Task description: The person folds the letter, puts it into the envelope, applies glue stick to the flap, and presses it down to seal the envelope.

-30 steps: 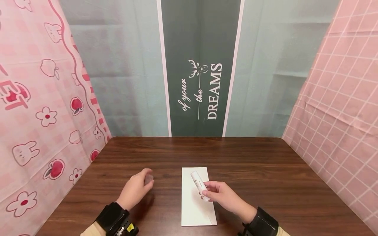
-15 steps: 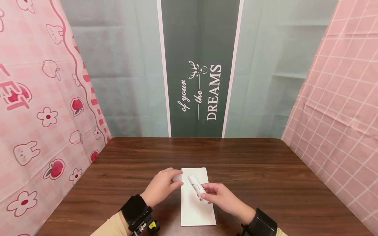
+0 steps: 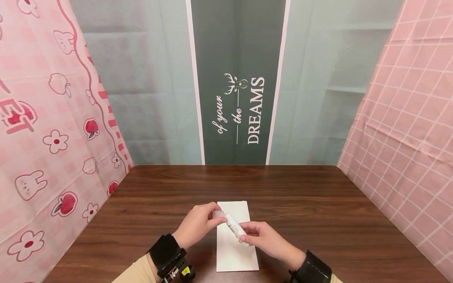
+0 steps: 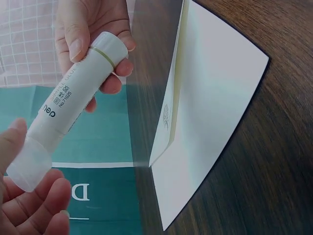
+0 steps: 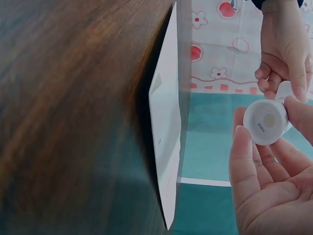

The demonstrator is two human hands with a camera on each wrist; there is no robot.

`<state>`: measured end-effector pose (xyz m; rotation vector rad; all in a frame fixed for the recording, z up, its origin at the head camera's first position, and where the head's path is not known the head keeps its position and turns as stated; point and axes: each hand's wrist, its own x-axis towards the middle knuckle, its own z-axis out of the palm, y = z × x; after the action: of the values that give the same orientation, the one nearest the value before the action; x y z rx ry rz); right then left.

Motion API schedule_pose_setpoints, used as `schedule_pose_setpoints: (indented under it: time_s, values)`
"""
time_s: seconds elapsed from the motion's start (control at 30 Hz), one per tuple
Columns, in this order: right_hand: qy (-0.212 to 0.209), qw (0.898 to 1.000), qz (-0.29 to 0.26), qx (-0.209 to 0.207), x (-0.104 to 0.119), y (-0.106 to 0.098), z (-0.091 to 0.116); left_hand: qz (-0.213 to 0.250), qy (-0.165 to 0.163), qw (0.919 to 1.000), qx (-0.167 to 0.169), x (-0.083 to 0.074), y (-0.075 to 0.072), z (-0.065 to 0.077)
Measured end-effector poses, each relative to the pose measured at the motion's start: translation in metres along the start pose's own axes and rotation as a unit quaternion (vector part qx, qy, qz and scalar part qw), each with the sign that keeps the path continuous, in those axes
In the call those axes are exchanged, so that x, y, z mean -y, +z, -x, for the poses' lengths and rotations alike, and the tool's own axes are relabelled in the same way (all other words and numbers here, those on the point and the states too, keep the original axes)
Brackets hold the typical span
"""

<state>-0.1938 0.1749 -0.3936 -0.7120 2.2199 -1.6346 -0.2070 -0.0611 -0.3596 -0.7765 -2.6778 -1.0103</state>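
A white glue stick (image 3: 235, 226) is tilted above the white envelope (image 3: 233, 255), gripped near its base by my right hand (image 3: 263, 239). My left hand (image 3: 198, 224) pinches the translucent cap (image 4: 30, 164), which sits over the glue stick's far end. Printed lettering runs along the tube in the left wrist view. The round base (image 5: 265, 122) faces the right wrist camera, between thumb and fingers. One flap of the envelope stands slightly raised in the left wrist view.
The envelope lies on a dark wooden table (image 3: 301, 204). A grey-green printed curtain (image 3: 240, 47) hangs behind it. Pink patterned cloth (image 3: 53, 118) borders the left side and pink checked cloth (image 3: 407, 118) the right.
My left hand has moved right with the cap, from the table's left side to the glue stick, and the cap now meets its end. The right hand has barely moved.
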Motion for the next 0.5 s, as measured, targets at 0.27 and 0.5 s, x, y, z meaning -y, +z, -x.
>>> schedule_pose_setpoints:
  time_s: [0.27, 0.5]
  values:
    - [-0.014, 1.0, 0.012, 0.006, -0.0018, 0.0002, 0.0008, 0.019, 0.008, 0.9998, 0.002, -0.0016, 0.0034, -0.0006]
    - [-0.023, 1.0, 0.012, 0.013, -0.0016, 0.0007, 0.0017, 0.025, 0.008, 0.9995, 0.017, -0.0049, 0.0046, -0.0011]
